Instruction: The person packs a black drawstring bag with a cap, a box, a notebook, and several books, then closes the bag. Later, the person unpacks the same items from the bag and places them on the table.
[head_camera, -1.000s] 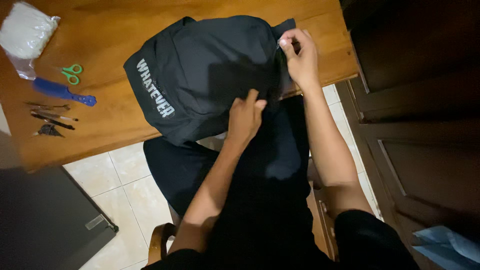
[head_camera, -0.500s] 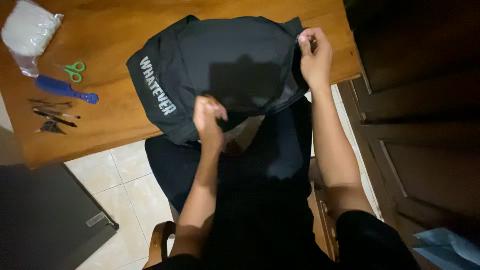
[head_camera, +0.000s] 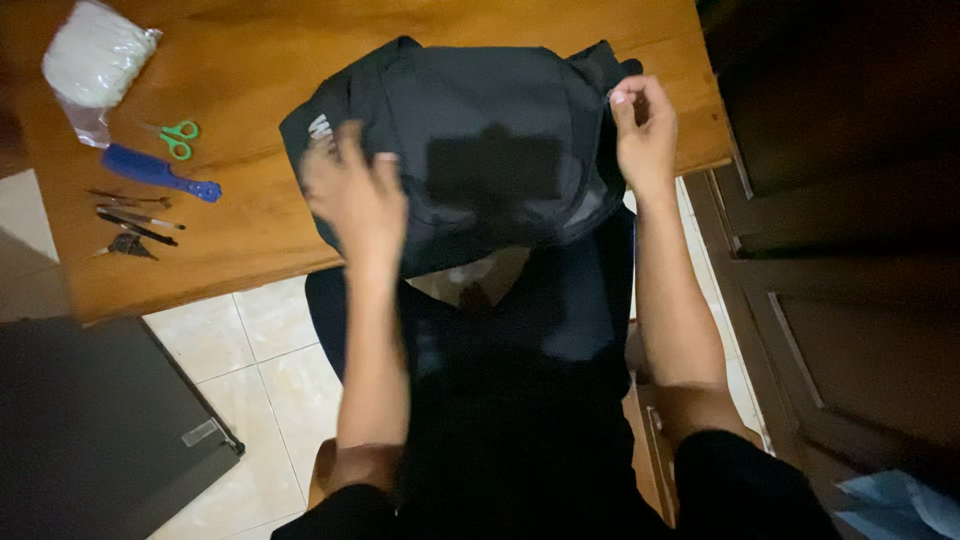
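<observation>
A black backpack (head_camera: 480, 150) with pale lettering on its side lies on the wooden table (head_camera: 250, 60), partly hanging over the near edge. My right hand (head_camera: 645, 130) pinches its upper right edge, apparently at a zipper pull. My left hand (head_camera: 355, 195), blurred by motion, hovers over the bag's left side with fingers spread, covering most of the lettering. It holds nothing that I can see.
On the table's left part lie a clear bag of white stuffing (head_camera: 95, 55), green-handled scissors (head_camera: 178, 138), a blue comb (head_camera: 158, 172) and several small dark tools (head_camera: 135, 225). A dark flat case (head_camera: 100, 430) sits on the tiled floor. A dark wooden cabinet (head_camera: 850, 250) stands at right.
My left hand has left the bag's lower edge and swung up and left over the lettering. My right hand has drawn the bag's edge further right. The view shifted slightly.
</observation>
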